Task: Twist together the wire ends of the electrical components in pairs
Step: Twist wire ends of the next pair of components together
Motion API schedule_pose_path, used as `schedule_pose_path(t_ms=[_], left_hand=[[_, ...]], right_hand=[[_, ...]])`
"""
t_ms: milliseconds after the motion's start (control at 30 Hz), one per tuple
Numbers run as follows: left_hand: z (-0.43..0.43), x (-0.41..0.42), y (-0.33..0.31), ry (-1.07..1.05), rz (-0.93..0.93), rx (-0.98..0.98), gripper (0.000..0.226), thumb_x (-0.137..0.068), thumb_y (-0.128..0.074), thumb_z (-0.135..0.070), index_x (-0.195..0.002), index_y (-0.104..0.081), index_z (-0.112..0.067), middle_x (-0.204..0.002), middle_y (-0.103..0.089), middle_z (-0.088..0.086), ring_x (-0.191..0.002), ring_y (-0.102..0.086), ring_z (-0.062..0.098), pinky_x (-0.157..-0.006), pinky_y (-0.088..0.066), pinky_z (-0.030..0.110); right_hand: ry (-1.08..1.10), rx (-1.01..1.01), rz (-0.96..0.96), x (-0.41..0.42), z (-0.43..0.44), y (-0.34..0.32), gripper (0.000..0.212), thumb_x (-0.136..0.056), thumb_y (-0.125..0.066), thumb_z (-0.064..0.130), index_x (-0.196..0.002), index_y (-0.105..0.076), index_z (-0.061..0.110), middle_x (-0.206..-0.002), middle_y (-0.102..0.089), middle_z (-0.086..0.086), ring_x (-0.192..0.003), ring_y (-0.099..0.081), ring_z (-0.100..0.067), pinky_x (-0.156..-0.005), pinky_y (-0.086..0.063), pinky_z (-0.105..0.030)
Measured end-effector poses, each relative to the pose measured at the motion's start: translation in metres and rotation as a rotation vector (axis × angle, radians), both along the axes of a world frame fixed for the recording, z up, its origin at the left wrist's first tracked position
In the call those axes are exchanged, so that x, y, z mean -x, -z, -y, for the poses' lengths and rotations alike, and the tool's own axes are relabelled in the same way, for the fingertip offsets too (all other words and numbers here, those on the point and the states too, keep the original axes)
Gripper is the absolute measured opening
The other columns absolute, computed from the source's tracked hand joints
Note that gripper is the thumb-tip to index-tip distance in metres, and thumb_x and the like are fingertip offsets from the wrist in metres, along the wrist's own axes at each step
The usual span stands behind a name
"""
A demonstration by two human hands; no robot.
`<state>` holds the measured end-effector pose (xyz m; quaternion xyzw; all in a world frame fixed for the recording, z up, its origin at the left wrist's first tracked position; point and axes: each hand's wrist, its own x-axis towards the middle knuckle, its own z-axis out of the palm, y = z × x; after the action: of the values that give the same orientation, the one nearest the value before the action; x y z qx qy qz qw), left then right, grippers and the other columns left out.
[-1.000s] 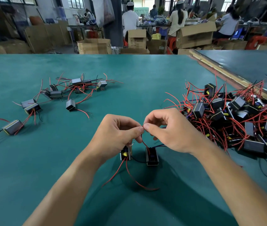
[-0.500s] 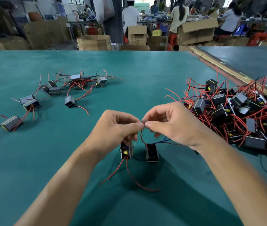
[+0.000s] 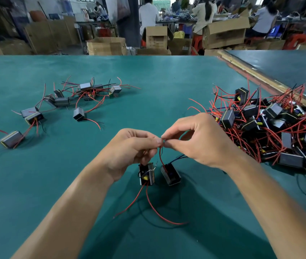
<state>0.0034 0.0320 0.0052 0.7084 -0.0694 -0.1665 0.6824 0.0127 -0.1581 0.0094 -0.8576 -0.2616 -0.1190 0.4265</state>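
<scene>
Red thin wire ends (image 3: pixel 162 142) sit pinched between my left hand (image 3: pixel 129 148) and right hand (image 3: pixel 197 141), above two small black components (image 3: pixel 170 174). My right pinch has rolled slightly, so I judge the twisting underway.

Teal table (image 3: pixel 148 75), cardboard boxes (image 3: pixel 106 46) beyond

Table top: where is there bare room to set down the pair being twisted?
Bare green table runs down the middle, between the scattered components on the left and the tangled heap on the right. More bare surface lies at the near left, below that scatter. The right side is crowded; loose red wires trail in the near middle.
</scene>
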Motion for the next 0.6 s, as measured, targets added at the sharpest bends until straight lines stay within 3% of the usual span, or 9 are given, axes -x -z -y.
schedule_pose_path(t_ms=[200,367,600], left_hand=[[-0.0006,-0.0005,0.0008,-0.018,0.016,-0.006,0.026,-0.087,-0.065,-0.007,-0.063,-0.073,-0.015,-0.053,-0.054,0.001,-0.047,-0.043,0.009,-0.046,-0.037,0.016],[0.0001,-0.0002,0.0002,-0.042,0.115,-0.044,0.014,-0.088,-0.065,-0.006,-0.075,-0.070,-0.004,-0.052,-0.054,0.002,-0.045,-0.041,0.010,-0.044,-0.037,0.016],[0.0012,0.0022,0.0030,-0.021,0.093,-0.013,0.015,-0.087,-0.067,-0.008,-0.072,-0.068,-0.007,-0.052,-0.055,0.003,-0.047,-0.041,0.012,-0.045,-0.037,0.017]], right_hand=[[-0.059,-0.079,-0.136,-0.0002,0.0016,0.0021,0.010,-0.083,-0.076,0.009,-0.082,-0.078,0.018,-0.073,-0.075,0.012,-0.065,-0.067,0.001,-0.064,-0.048,-0.012],[-0.128,-0.176,-0.246,-0.0019,0.0001,0.0035,0.021,-0.081,-0.074,-0.004,-0.084,-0.075,0.017,-0.074,-0.076,0.005,-0.069,-0.070,-0.006,-0.066,-0.052,-0.016],[-0.169,-0.168,-0.250,-0.0020,-0.0005,0.0088,0.028,-0.076,-0.071,-0.015,-0.086,-0.068,0.012,-0.084,-0.076,-0.001,-0.083,-0.074,-0.013,-0.071,-0.055,-0.020]])
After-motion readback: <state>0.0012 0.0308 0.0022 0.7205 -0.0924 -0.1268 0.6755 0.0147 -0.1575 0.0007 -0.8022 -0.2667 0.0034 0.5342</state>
